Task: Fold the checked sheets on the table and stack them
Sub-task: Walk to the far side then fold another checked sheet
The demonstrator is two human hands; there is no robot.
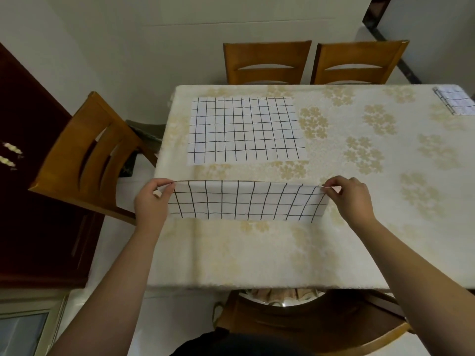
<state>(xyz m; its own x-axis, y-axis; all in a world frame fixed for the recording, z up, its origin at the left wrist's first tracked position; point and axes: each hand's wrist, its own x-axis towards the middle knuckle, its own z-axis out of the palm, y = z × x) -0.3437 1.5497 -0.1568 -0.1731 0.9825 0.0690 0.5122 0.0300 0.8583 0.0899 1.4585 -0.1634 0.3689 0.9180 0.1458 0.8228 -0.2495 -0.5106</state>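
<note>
Both bare forearms are extending forward, spread apart. The left hand (151,201) is pinching with curled fingers, knuckles facing up. The right hand (353,199) is pinching likewise, level with the left.

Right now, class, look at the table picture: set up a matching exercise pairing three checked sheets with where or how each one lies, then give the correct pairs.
Column one:
1. held sheet
2. flat sheet
3. folded sheet

Column two:
A. lies spread open on the tablecloth, towards the far left
B. sits at the far right corner of the table
C. pinched at its top corners by the left hand and right hand, near the person

Pairs: 1-C, 2-A, 3-B
</note>
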